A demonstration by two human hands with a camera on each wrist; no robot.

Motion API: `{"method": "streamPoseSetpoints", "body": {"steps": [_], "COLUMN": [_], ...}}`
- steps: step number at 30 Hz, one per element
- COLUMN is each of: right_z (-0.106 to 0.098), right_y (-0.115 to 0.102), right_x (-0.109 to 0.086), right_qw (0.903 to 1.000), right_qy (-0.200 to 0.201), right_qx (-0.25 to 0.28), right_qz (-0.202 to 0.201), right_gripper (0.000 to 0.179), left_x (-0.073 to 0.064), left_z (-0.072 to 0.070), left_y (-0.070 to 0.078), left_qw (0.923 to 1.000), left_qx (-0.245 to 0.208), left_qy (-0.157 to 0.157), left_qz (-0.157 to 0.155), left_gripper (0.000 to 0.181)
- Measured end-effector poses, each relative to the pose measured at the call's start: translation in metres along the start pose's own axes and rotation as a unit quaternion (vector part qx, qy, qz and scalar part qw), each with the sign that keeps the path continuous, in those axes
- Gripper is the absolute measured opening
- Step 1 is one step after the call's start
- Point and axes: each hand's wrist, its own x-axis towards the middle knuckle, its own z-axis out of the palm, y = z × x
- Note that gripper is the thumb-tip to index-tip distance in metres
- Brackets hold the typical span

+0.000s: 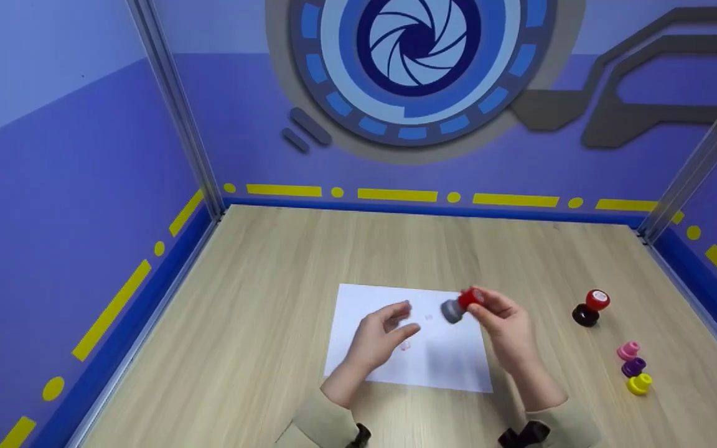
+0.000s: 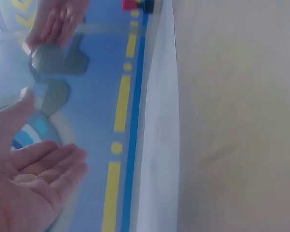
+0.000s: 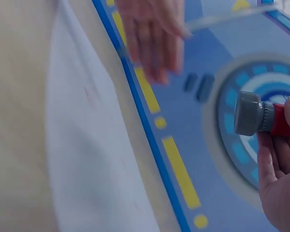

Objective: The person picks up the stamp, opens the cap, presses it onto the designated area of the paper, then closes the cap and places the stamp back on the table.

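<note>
My right hand (image 1: 511, 326) pinches a stamp by its red handle, above the right part of a white sheet of paper (image 1: 361, 305). The grey round end of this stamp (image 3: 249, 113) points left, toward my other hand. Over the sheet's left half, my left hand (image 1: 376, 339) has its fingers apart and loosely bent, with nothing in them. The left wrist view also shows its bare palm (image 2: 38, 193). A small reddish mark (image 1: 405, 346) and a faint grey mark (image 1: 429, 317) are on the paper.
Right of the paper stands another stamp (image 1: 586, 315) with a red knob and black base. Nearer, small pink (image 1: 629, 351), purple (image 1: 633, 367) and yellow (image 1: 640, 384) stamp-like pieces form a row. Blue-purple walls border the wooden table (image 1: 259, 298).
</note>
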Motion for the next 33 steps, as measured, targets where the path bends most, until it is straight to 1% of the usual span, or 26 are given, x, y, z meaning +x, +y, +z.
{"method": "streamPoseSetpoints", "body": {"steps": [1,2,3,5,6,9,14,16,19,21,22,25,27,29,30,31,33], "right_z": [0.005,0.010,0.015,0.022,0.025,0.031,0.036,0.037,0.037,0.035,0.034,0.024,0.014,0.002,-0.002,-0.006,-0.012], "right_y": [0.004,0.008,0.012,0.018,0.020,0.024,0.024,0.023,0.022,0.020,0.020,0.014,0.007,-0.001,-0.003,-0.004,-0.003], "right_x": [-0.004,-0.007,-0.011,-0.016,-0.018,-0.024,-0.026,-0.026,-0.026,-0.026,-0.026,-0.021,-0.016,-0.011,-0.009,-0.008,-0.006], "right_qw": [0.9994,0.9979,0.9961,0.9926,0.9910,0.9892,0.9902,0.9904,0.9898,0.9900,0.9898,0.9873,0.9822,0.9795,0.9813,0.9858,0.9954], "right_qy": [-0.018,-0.036,-0.052,-0.072,-0.079,-0.074,-0.036,-0.024,-0.017,-0.022,-0.029,-0.035,-0.039,-0.040,-0.036,-0.029,-0.011], "right_qx": [0.029,0.054,0.069,0.093,0.102,0.113,0.108,0.104,0.106,0.109,0.116,0.153,0.183,0.196,0.188,0.164,0.095], "right_qz": [0.003,0.008,0.015,0.030,0.038,0.058,0.080,0.088,0.094,0.086,0.077,0.028,-0.003,-0.022,-0.023,-0.021,-0.009], "right_gripper": [0.030,0.032,0.033,0.033,0.033,0.029,0.026,0.026,0.027,0.027,0.026,0.028,0.029,0.031,0.031,0.030,0.034], "left_x": [0.000,-0.001,-0.001,-0.002,-0.002,-0.003,-0.003,-0.004,-0.004,-0.004,-0.003,-0.001,0.000,0.001,0.001,0.001,0.002], "left_z": [0.004,0.007,0.010,0.014,0.015,0.017,0.018,0.018,0.018,0.018,0.017,0.014,0.009,0.005,0.003,0.002,-0.001], "left_y": [0.001,0.001,0.002,0.003,0.004,0.004,0.003,0.003,0.003,0.003,0.003,0.002,0.000,-0.001,-0.002,-0.002,-0.003], "left_qw": [0.9988,0.9957,0.9923,0.9865,0.9854,0.9838,0.9814,0.9824,0.9846,0.9854,0.9855,0.9851,0.9844,0.9840,0.9843,0.9845,0.9851], "left_qx": [-0.049,-0.092,-0.123,-0.162,-0.168,-0.175,-0.187,-0.183,-0.172,-0.168,-0.167,-0.170,-0.173,-0.174,-0.172,-0.171,-0.166], "left_qy": [-0.002,-0.006,-0.008,-0.013,-0.015,-0.020,-0.020,-0.019,-0.018,-0.021,-0.020,-0.007,0.005,0.017,0.021,0.024,0.030], "left_qz": [-0.001,-0.004,-0.011,-0.021,-0.024,-0.033,-0.038,-0.033,-0.023,-0.018,-0.020,-0.027,-0.032,-0.034,-0.034,-0.034,-0.032], "left_gripper": [0.051,0.048,0.047,0.044,0.043,0.041,0.037,0.035,0.033,0.034,0.034,0.035,0.037,0.039,0.039,0.039,0.040]}}
